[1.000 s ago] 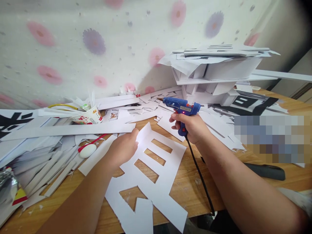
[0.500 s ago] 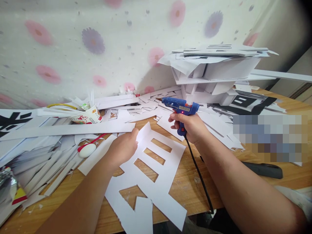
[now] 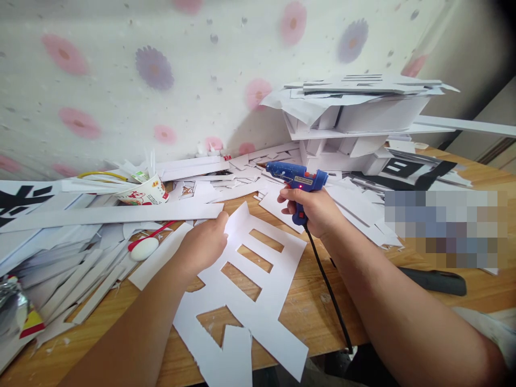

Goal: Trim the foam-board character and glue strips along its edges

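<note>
My right hand (image 3: 312,207) is wrapped round the handle of a blue glue gun (image 3: 296,176), its nozzle pointing left and a small red light lit on its side. A black cord hangs from the handle. My left hand (image 3: 207,239) is closed on the right end of a long white strip (image 3: 121,215) that reaches to the left edge. Beneath and between the hands lies a white foam-board cutout (image 3: 274,290) with several rectangular openings. A small upright white flap at its top stands beside my left fingers.
A paper cup (image 3: 147,192), a red spoon-like item with a white oval end (image 3: 145,249), and many white scraps (image 3: 88,279) lie left. A layered white structure (image 3: 346,131) stands back right. A black tool (image 3: 435,281) lies right on the wooden table (image 3: 306,333).
The glue gun and my right hand have shifted very slightly left. My left hand and the strip look unchanged.
</note>
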Available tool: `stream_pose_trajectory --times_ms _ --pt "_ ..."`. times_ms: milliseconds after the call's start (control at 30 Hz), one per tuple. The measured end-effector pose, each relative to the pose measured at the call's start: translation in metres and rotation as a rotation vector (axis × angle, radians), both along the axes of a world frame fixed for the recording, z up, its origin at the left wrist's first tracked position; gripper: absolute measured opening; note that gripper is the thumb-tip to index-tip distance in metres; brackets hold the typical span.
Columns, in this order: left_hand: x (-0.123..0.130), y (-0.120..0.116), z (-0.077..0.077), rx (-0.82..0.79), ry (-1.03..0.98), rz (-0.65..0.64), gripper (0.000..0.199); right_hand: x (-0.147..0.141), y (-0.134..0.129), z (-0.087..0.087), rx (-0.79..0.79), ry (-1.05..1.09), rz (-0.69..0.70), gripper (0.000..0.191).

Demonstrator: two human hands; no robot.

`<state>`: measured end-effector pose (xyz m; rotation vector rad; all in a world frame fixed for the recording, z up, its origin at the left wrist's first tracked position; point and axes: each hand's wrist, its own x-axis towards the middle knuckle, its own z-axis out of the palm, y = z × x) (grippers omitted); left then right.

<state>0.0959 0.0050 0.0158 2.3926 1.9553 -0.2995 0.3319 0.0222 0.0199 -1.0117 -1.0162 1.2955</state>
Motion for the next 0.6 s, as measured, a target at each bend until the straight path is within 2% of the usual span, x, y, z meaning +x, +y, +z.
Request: stream_pose_trajectory --times_ms 400,600 --pt "-0.0007 0.0005 -0.0003 0.005 -0.01 -0.015 0.018 -0.0004 0.0 -0.0016 0.003 0.004 0.007 0.021" --pt "-0.0034 0.0018 -0.0041 -0.011 -0.094 -0.005 0.036 0.0001 0.0 -0.0025 0.014 -0.005 0.003 0.022"
